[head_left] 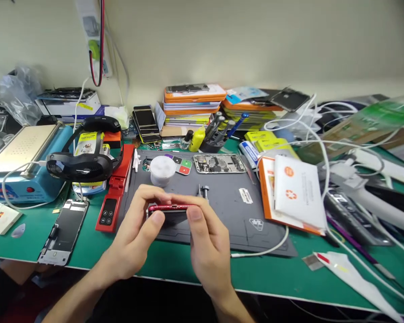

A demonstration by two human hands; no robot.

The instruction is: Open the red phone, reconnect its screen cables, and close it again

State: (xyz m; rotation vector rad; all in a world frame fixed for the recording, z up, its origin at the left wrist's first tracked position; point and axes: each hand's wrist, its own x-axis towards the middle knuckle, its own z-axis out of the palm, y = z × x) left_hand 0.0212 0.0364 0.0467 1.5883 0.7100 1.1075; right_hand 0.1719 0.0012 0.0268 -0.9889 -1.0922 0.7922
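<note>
A red smartphone [170, 207] is held between my two hands above the front of the dark work mat [242, 231]. Its bottom edge, with the charging port, faces me. My left hand [138, 237] closes round the left end, thumb on the near edge. My right hand [207, 242] grips the right end in the same way. The phone's far side is hidden. Just beyond it are a round white tub [163, 169] and a small metal tool [204, 191], partly covered by my hand. An opened phone frame [219, 163] lies farther back on the mat.
A red device [109, 211], black headset [82, 166] and loose phone screen [64, 233] lie to the left, near a blue machine [30, 184]. Behind stands a screwdriver holder [215, 142]. On the right are an orange box [267, 197], white packet [299, 193] and tangled white cables [326, 166].
</note>
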